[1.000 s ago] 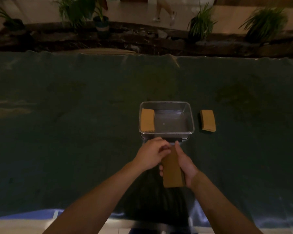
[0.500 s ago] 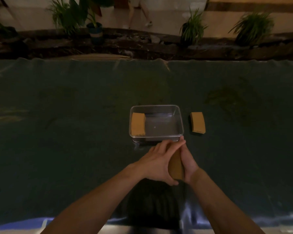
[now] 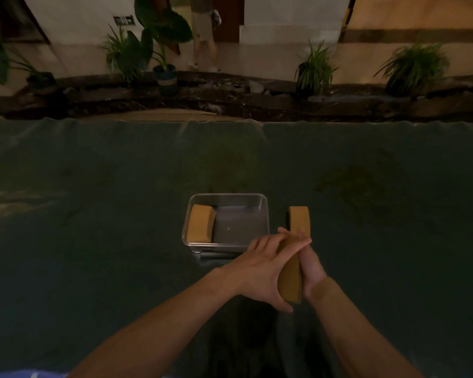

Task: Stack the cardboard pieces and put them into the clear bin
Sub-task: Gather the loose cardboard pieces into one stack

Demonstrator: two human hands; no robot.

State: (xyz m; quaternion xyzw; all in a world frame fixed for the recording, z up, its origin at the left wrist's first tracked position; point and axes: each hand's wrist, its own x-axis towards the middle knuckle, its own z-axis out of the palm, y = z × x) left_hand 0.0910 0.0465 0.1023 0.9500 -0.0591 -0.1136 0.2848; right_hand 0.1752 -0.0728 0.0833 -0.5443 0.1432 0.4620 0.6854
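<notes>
I see only a sliver of the held cardboard, pressed between my left hand and right hand; I cannot count its layers. My fingers cover the clear bin at its near right corner and the near end of the loose piece beside it.

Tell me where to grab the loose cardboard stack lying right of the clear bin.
Pinch the loose cardboard stack across its two long side edges, coming from above. It lies flat on the cloth, long axis pointing away, apart from the clear bin, so both sides look open to fingers.
</notes>
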